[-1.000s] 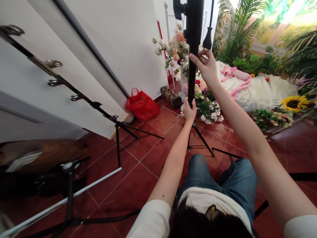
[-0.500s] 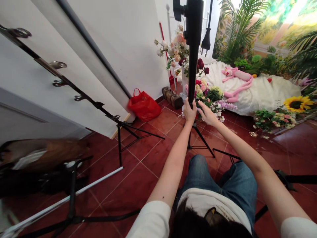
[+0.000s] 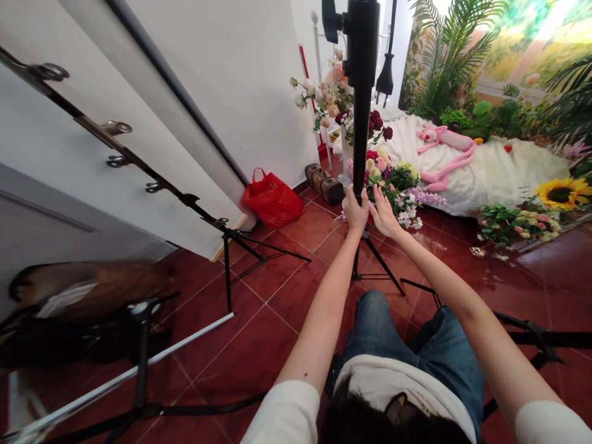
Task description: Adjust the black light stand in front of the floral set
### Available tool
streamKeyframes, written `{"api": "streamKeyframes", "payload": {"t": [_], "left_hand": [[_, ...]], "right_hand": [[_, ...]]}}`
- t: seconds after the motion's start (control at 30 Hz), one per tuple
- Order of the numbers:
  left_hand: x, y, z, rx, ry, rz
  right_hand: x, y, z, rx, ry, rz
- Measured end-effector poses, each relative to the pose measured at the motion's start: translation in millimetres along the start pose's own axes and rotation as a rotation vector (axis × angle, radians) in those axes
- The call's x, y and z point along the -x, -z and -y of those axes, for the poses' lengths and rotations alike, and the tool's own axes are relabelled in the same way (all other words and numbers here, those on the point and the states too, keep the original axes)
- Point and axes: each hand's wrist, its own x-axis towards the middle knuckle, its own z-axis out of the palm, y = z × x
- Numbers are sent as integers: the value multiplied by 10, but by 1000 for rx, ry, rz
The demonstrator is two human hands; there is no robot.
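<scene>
Currently gripping stand pole (image 3: 359,123) low with left hand (image 3: 355,211), closed around it; right hand (image 3: 383,213) open, fingers flat beside pole. Upright on floor (image 3: 277,296), legs spread, nothing collapsed yet.

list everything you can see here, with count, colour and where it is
light stand pole: 1, black, upright at centre, tripod legs on the tiles
power plug: 1, black, hanging right of the pole
second stand: 1, black, left of centre by the wall
plastic bag: 1, red, on the floor at the wall
flower arrangements: several, mixed colours, behind the pole
plush toy: 1, pink, on the white throw
sunflower: 1, yellow, far right
left hand: gripping the pole low down
right hand: open, beside the pole
</scene>
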Motion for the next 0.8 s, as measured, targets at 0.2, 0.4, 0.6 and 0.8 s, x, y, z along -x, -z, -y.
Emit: {"api": "streamKeyframes", "payload": {"t": [0.2, 0.4, 0.6, 0.8], "left_hand": [[-4, -13, 19, -20, -2, -9], [-4, -13, 34, -24, -10, -9], [-2, 1, 21, -64, -14, 4], [6, 2, 13, -59, -15, -7]], "right_hand": [[-52, -14, 27, 18, 13, 4], [-313, 5, 72, -125, -54, -60], [-677, -26, -87, -496, -140, -107], [-718, -35, -156, -692, -273, -227]]}}
